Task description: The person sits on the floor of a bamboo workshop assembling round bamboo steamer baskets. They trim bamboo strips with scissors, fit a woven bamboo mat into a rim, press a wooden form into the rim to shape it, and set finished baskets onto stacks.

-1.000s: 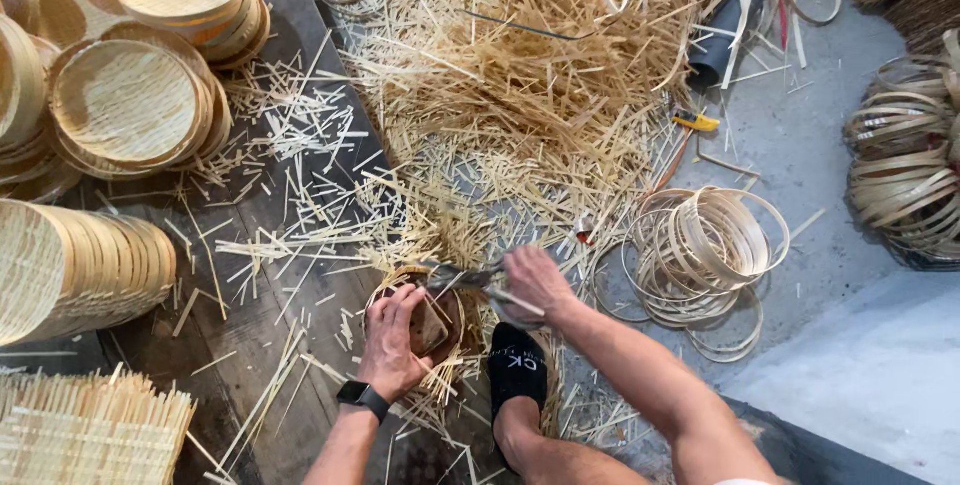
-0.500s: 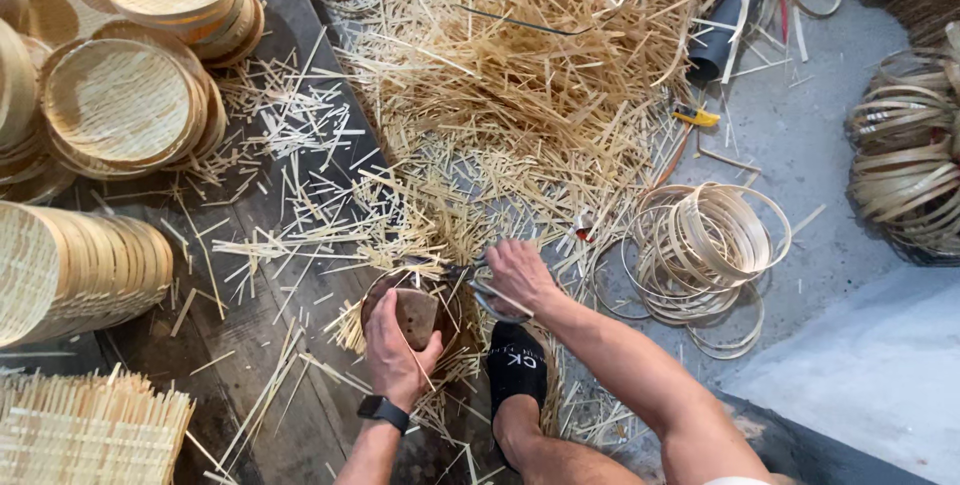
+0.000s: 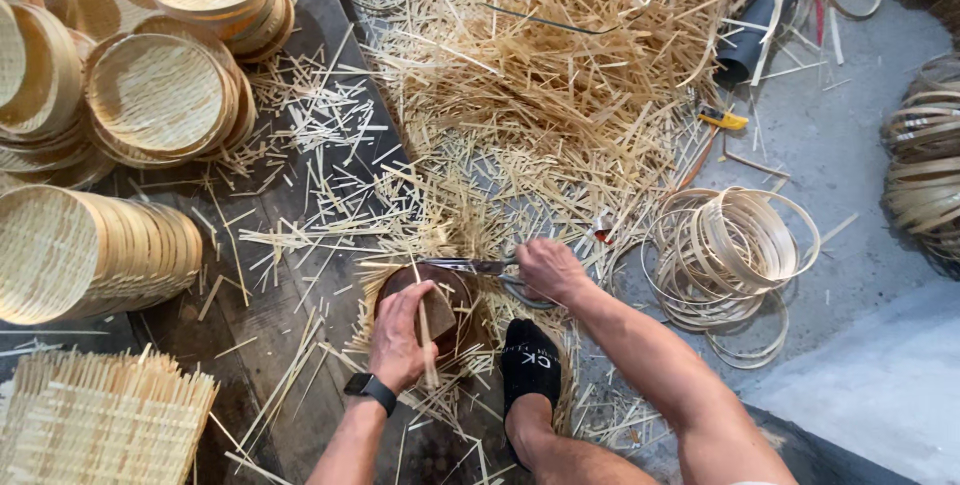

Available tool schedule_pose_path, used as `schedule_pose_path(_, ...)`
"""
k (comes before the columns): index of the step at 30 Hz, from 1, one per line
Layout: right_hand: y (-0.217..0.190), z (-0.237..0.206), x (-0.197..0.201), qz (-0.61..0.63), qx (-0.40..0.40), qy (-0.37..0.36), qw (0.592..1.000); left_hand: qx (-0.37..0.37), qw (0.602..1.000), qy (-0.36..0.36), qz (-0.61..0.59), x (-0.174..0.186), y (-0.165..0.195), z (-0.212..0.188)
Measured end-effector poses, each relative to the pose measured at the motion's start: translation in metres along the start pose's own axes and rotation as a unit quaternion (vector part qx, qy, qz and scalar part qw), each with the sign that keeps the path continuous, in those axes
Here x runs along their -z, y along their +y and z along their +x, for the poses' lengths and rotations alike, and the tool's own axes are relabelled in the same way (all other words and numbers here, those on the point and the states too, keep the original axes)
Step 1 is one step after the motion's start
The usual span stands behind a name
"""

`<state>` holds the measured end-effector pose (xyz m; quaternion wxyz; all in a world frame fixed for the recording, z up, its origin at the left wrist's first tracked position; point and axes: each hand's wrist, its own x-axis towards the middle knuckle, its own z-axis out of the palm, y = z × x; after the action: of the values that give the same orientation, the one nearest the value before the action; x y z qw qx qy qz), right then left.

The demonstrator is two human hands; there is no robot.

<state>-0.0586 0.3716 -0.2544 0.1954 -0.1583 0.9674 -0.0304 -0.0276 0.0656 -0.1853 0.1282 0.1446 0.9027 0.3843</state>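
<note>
My left hand (image 3: 400, 338) presses down on a round dark wooden form (image 3: 450, 297) that sits over a woven bamboo mat with strips sticking out around it. My right hand (image 3: 550, 270) grips a pair of metal scissors (image 3: 470, 266), blades pointing left across the top of the form at the protruding strips. A black watch is on my left wrist. My foot in a black sock (image 3: 529, 370) rests just right of the form.
Stacks of round woven bamboo trays (image 3: 155, 95) fill the left side, with a square woven mat (image 3: 100, 415) at bottom left. A big heap of bamboo offcuts (image 3: 560, 65) lies ahead. Bamboo hoops (image 3: 735, 250) lie to the right.
My right hand has come back to the form with the scissors laid across its top edge. My left hand has shifted on the form, which has turned a little.
</note>
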Motion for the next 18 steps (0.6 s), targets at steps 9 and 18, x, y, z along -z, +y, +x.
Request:
schedule_pose_path(9, -0.012, 0.021, 0.004, 0.014, 0.016, 0.044, 0.999, -0.056, 0.997, -0.006, 0.045, 0.014, -0.006, 0.007)
schedule_pose_path(18, -0.024, 0.021, 0.022, -0.001, 0.07, 0.215, 0.974, 0.108, 0.972, 0.21, -0.018, -0.035, 0.002, -0.006)
